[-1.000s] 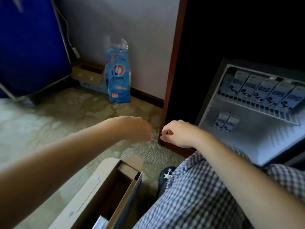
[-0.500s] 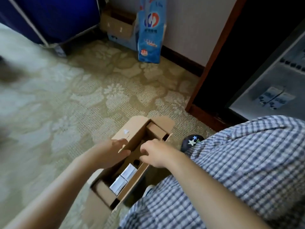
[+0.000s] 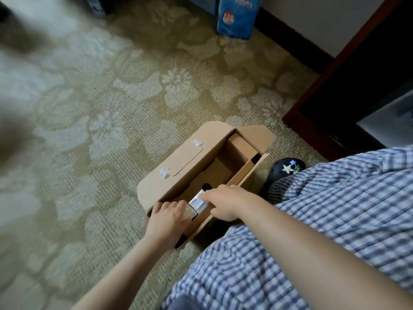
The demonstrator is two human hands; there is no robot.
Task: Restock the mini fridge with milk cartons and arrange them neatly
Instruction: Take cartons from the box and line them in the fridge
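Note:
An open brown cardboard box [image 3: 190, 162] lies on the carpet in front of me. Inside its near end sit small white milk cartons [image 3: 197, 203]. My left hand [image 3: 168, 218] reaches into the near end and covers one carton, its fingers curled over it. My right hand [image 3: 225, 203] reaches in from the right, fingertips on the top of the other carton. The far part of the box is bare cardboard. Only a pale corner of the mini fridge [image 3: 391, 124] shows at the right edge.
A dark wooden cabinet frame [image 3: 330, 104] stands at the right. A blue plastic pack [image 3: 237, 16] leans on the wall at the top. My checked clothing [image 3: 335, 220] and a dark shoe with stars [image 3: 288, 168] lie right of the box. Patterned carpet spreads left.
My view has swung down from the fridge to the box. Both hands have moved from in front of the cabinet into the box's near end, onto the cartons.

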